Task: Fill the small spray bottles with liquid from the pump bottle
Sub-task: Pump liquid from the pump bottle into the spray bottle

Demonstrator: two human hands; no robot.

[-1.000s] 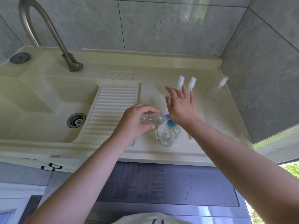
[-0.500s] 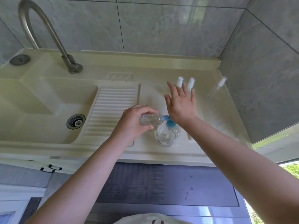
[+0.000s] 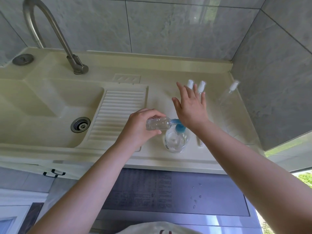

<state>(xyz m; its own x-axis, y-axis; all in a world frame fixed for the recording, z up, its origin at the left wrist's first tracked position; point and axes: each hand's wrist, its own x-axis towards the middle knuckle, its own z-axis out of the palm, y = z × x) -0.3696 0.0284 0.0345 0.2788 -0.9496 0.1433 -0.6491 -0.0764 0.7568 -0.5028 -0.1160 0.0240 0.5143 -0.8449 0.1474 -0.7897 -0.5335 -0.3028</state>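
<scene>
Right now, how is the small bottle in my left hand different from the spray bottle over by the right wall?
The held bottle lies sideways in the left hand, mouth at the blue pump spout; the wall bottle stands alone on the counter, untouched. The held bottle has no cap; the wall bottle wears a white spray top. Both are small and made of clear plastic.

Looks like a home laundry nook: cream sink (image 3: 50,102) with built-in washboard (image 3: 118,114), gooseneck faucet (image 3: 50,31), grey tiled walls (image 3: 168,24).
</scene>
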